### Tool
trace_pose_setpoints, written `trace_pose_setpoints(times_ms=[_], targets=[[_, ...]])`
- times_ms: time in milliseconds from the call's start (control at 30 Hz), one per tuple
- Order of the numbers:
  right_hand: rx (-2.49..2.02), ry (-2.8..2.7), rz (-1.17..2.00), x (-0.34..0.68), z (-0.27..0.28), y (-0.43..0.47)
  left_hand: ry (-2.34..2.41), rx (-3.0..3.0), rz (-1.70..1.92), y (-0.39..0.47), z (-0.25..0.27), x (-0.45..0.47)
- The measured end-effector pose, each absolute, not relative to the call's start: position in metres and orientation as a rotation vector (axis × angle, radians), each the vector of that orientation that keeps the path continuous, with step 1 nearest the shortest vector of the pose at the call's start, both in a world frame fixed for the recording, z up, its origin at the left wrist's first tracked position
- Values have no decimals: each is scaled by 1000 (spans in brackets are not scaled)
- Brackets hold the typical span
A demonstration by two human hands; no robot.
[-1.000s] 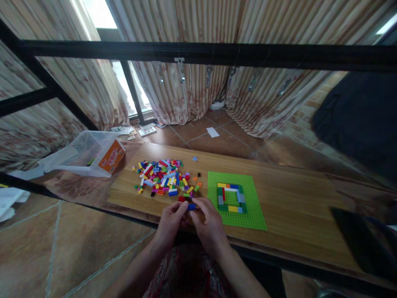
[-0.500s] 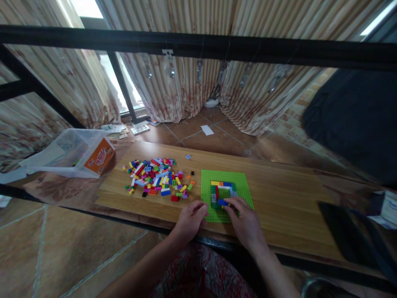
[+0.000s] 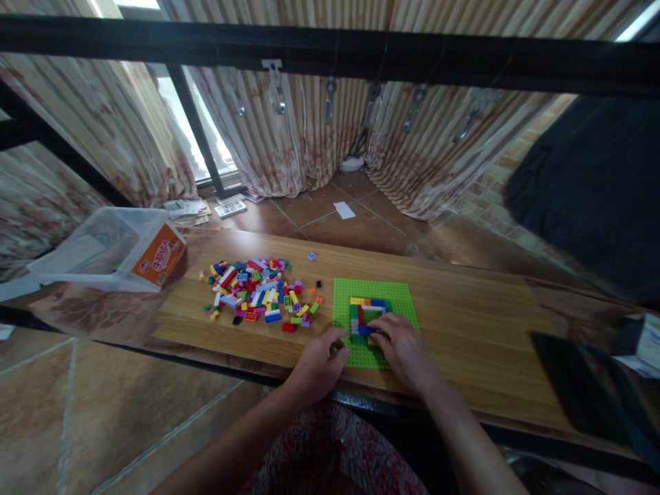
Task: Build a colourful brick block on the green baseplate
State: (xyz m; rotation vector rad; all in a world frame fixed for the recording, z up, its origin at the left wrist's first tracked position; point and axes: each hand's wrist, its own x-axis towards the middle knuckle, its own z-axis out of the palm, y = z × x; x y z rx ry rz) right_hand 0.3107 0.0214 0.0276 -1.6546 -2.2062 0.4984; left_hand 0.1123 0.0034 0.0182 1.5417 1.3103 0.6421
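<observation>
A green baseplate (image 3: 412, 302) lies on the wooden board, bearing a small rectangular wall of coloured bricks (image 3: 354, 311) around an open middle. My right hand (image 3: 407, 349) reaches over the wall's right side and pinches a blue brick (image 3: 364, 331) at its near left part. Whether that brick is pressed fully down cannot be made out. At the plate's near left edge is my left hand (image 3: 320, 361), thumb and forefinger apart with nothing between them. My right fingers hide part of the wall's near and right sides.
A loose pile of coloured bricks (image 3: 258, 292) spreads over the left of the wooden board (image 3: 464, 330). Farther left stands a clear plastic bin (image 3: 118, 275) with an orange label. A dark flat object (image 3: 572, 385) is at the right end. A black bar (image 3: 330, 51) crosses above.
My right hand has moved slightly forward and left, bringing the blue brick onto the wall's near side. My left hand's thumb and forefinger have spread apart. The camera view has tilted slightly down.
</observation>
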Motion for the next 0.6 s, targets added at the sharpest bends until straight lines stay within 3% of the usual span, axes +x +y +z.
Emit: trace_pose_setpoints(times_ms=[600], targets=[[-1630,-2431,447,309,39,31,1298,1851,529,1,26,118]])
